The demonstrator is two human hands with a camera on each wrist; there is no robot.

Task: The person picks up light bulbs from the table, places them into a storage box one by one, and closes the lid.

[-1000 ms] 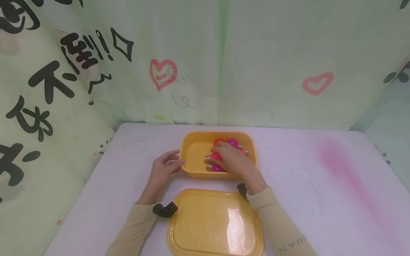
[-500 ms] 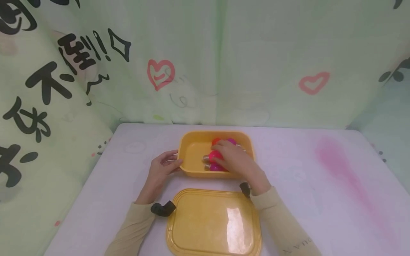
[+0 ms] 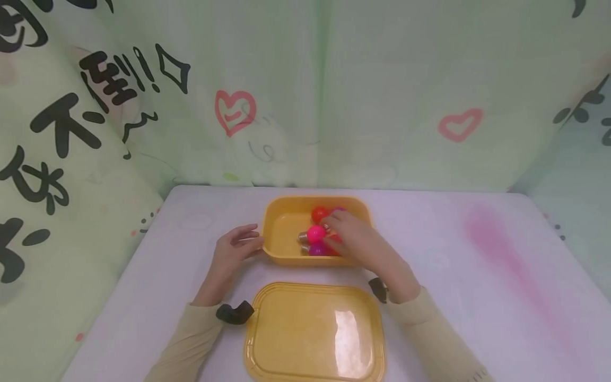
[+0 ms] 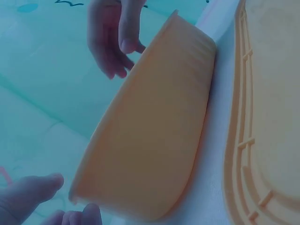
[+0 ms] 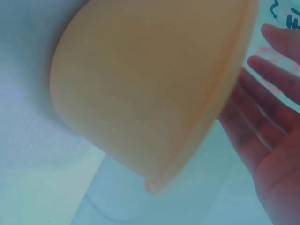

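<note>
A yellow plastic box (image 3: 286, 261) stands on the table with several red, pink and purple light bulbs in its right half. A pink bulb (image 3: 315, 234) lies in the middle with its metal screw base pointing left; a red bulb (image 3: 319, 214) is behind it and a purple bulb (image 3: 317, 249) in front. My right hand (image 3: 365, 241) reaches over the right side, its fingers above the bulbs and covering some. In the right wrist view those fingers (image 5: 262, 108) are extended and spread. My left hand (image 3: 234, 252) is at the box's left end, fingertips near the rim, fingers relaxed.
A flat yellow lid (image 3: 310, 334) lies on the table in front of the box, between the forearms. The white table (image 3: 453, 265) has a pink stain on its right. Pale green curtains (image 3: 382, 106) with hearts and black lettering hang behind and at the sides.
My right hand has drawn a little to the right across the box, uncovering more of the red and pink bulbs. My left hand stays by the rim. The head view has turned slightly right.
</note>
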